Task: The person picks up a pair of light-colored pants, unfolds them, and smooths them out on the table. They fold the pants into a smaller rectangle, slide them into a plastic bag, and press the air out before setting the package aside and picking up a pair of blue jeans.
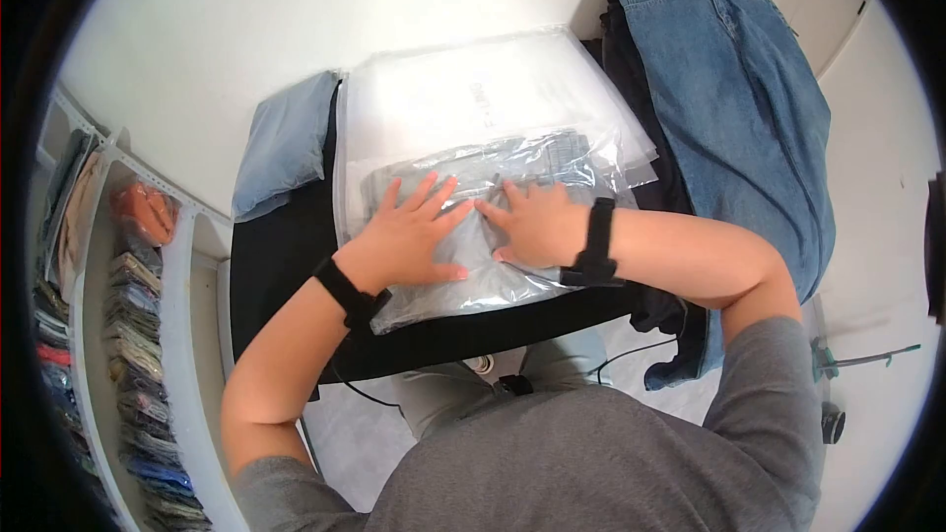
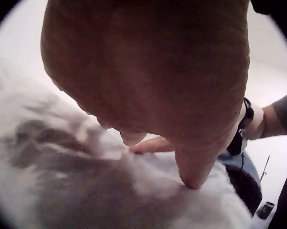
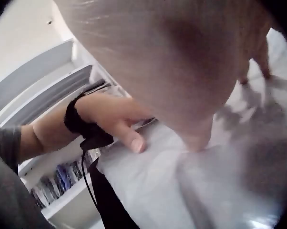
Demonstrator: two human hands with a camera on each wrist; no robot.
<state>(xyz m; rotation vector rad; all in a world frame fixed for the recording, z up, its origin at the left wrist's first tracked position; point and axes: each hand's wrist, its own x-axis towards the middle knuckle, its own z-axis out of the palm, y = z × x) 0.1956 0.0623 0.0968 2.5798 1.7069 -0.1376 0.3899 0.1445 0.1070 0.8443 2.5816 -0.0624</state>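
A folded light grey-blue garment (image 1: 557, 150) lies inside a clear plastic bag (image 1: 434, 307) on the black-covered table. My left hand (image 1: 409, 241) presses on the left half of the bag, fingers spread and pointing away from me. From the right, my right hand (image 1: 544, 225) rests on the bag with its fingers extended, their tips close to the left hand's. The wrist views show the left thumb (image 2: 193, 167) and the right thumb (image 3: 198, 138) against the wrinkled plastic. Beneath and behind the bag lies a stack of frosted plastic bags (image 1: 434, 89).
On the table's (image 1: 281, 286) left corner sits a packed blue garment (image 1: 286, 143). Blue jeans (image 1: 739, 118) are draped over dark clothing along the right side. Shelves (image 1: 182, 305) of bagged folded clothes stand at the left, and a wall rises behind the table.
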